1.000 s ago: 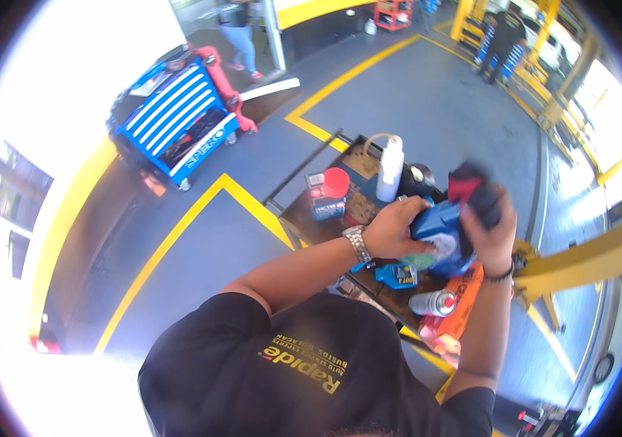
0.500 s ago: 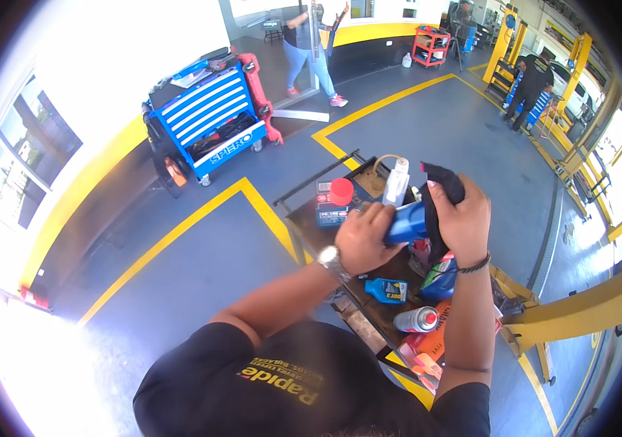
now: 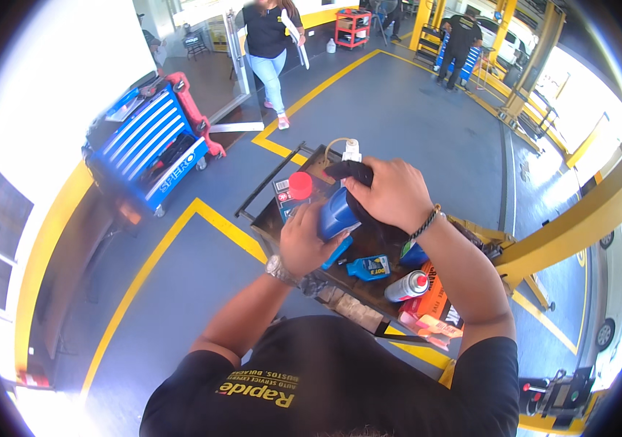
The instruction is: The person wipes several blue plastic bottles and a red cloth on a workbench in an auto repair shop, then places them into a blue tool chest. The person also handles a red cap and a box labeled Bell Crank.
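Observation:
Over the cart, my left hand [image 3: 302, 239] is wrapped round a blue bottle [image 3: 338, 211], which leans with its top toward the right. My right hand [image 3: 398, 193] grips a black cloth [image 3: 353, 175] and presses it against the upper end of that bottle; the bottle's mouth is hidden under the cloth. Just beyond my left hand is a bottle with a red cap [image 3: 300, 185]. A whitish bottle with a thin tube [image 3: 352, 150] stands behind the cloth. Below my hands lie a small blue bottle [image 3: 369, 267] and a spray can with a red nozzle [image 3: 407, 286].
The dark metal cart [image 3: 261, 231] also holds an orange package [image 3: 438, 293]. A blue tool chest [image 3: 147, 146] stands at the left, and a yellow lift arm [image 3: 565, 229] reaches in from the right. One person [image 3: 267, 62] walks by the glass door; another [image 3: 462, 47] bends over farther back.
The view has swung to the right. My right hand has rolled over the bottle's top with the cloth, palm more downward. The person by the door has stepped out with a white sheet-like object.

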The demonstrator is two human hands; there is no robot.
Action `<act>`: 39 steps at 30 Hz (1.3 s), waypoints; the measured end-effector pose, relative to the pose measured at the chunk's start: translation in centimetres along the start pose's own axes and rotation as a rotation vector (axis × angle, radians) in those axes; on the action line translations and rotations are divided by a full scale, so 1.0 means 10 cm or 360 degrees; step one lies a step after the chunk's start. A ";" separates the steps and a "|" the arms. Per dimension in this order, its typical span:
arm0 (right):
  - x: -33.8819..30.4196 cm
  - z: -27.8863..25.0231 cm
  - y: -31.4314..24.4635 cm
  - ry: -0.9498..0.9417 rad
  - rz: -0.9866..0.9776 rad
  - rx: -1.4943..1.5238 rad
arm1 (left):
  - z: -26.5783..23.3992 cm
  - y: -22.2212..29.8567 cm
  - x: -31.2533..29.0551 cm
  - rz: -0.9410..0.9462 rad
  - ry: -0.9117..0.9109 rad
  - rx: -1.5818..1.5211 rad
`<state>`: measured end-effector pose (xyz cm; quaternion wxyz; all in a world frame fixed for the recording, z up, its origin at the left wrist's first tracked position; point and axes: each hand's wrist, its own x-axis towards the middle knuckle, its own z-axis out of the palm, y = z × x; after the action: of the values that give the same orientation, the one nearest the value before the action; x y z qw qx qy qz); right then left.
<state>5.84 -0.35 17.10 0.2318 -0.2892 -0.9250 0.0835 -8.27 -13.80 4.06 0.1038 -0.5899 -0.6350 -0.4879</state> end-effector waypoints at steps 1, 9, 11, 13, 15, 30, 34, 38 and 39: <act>0.06 0.02 -0.05 -0.0082 0.0056 0.0014 | -0.06 -0.06 0.00 -0.0070 -0.0074 -0.0034; 0.23 0.27 -0.59 -0.0094 -0.0813 -0.0004 | -0.88 -0.85 0.02 -0.0110 -0.0682 -0.0618; 0.27 0.35 -0.85 -0.0080 -0.0517 -0.0004 | -0.94 -0.94 -0.01 -0.0092 -0.0539 -0.0363; 0.33 0.42 -1.07 -0.0162 -0.0052 -0.0126 | -0.97 -1.00 -0.04 -0.0061 -0.0345 -0.0189; 0.36 0.44 -1.16 -0.0343 0.0172 -0.0157 | -1.01 -1.09 -0.04 -0.0003 -0.0298 -0.0114; 0.36 0.91 -1.42 -0.0320 0.0178 -0.0248 | -1.23 -1.50 -0.10 0.0161 -0.0533 -0.0022; 0.57 0.72 -1.09 -0.0401 0.0449 -0.0053 | -1.08 -1.42 -0.15 0.0193 -0.0320 0.0164; 0.61 0.51 -0.88 0.0420 0.0239 0.0379 | -0.95 -1.37 -0.06 -0.0054 -0.0355 -0.0022; 0.58 0.57 -0.92 0.0575 -0.0212 0.0281 | -0.91 -1.34 -0.04 -0.0045 -0.0372 -0.0062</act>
<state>-5.65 -4.73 16.92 0.4234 -0.2163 -0.8746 0.0955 -23.65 -18.50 1.72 0.0107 -0.6357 -0.6415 -0.4293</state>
